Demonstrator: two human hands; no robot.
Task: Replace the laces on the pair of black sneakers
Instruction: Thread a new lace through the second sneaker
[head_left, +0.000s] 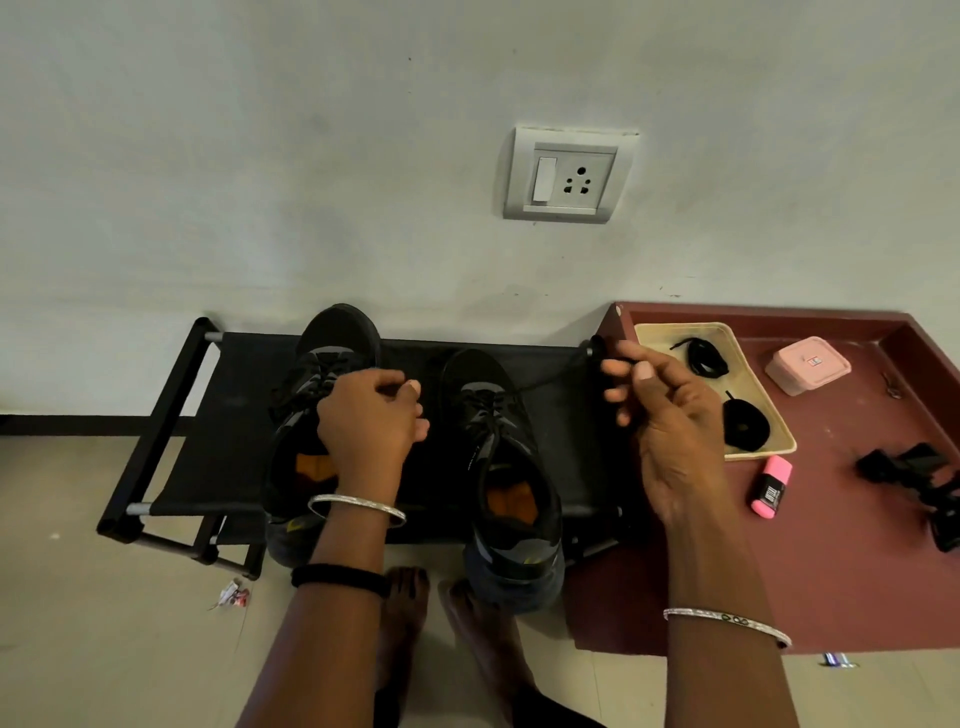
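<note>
Inside, the tray (768, 404) holds two bundled laces (705, 357) (both black).

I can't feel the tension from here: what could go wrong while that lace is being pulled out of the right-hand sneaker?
1. The right hand pulls the lace sideways; nothing steadies that sneaker, so it may slide or tip off the rack.
2. Both heels overhang the rack's front edge.
3. The pulled lace could mix with the black laces in the tray.

A home, likely an entry corner: a low black shoe rack (171, 415) stands against a plain painted wall with a switch-and-socket plate (569, 175), on a tiled floor (78, 597), with bare feet (410, 613) below.
</note>
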